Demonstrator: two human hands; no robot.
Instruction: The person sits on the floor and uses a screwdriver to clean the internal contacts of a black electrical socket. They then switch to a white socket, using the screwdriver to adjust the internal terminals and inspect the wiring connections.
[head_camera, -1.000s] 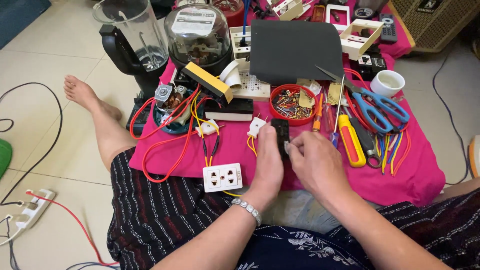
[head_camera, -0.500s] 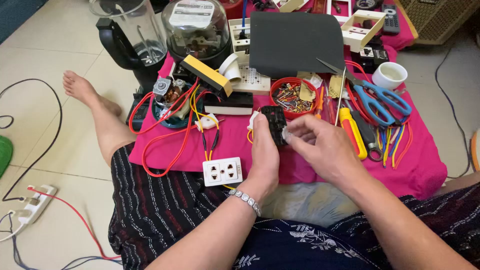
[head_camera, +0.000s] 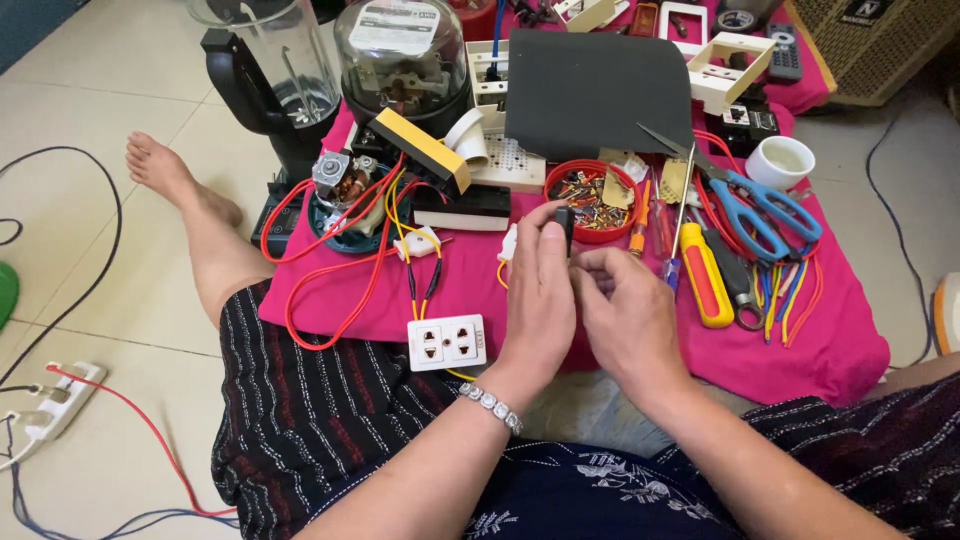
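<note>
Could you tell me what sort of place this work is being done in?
Probably a home floor used as an electrical repair spot: pale floor tiles, a pink cloth strewn with screwdrivers, scissors and wires, and a white wall socket. The left hand holds a small black part.

Silver link bracelet (head_camera: 491, 405) on left wrist; bare forearms; dark striped, floral-print clothing (head_camera: 330, 400).
</note>
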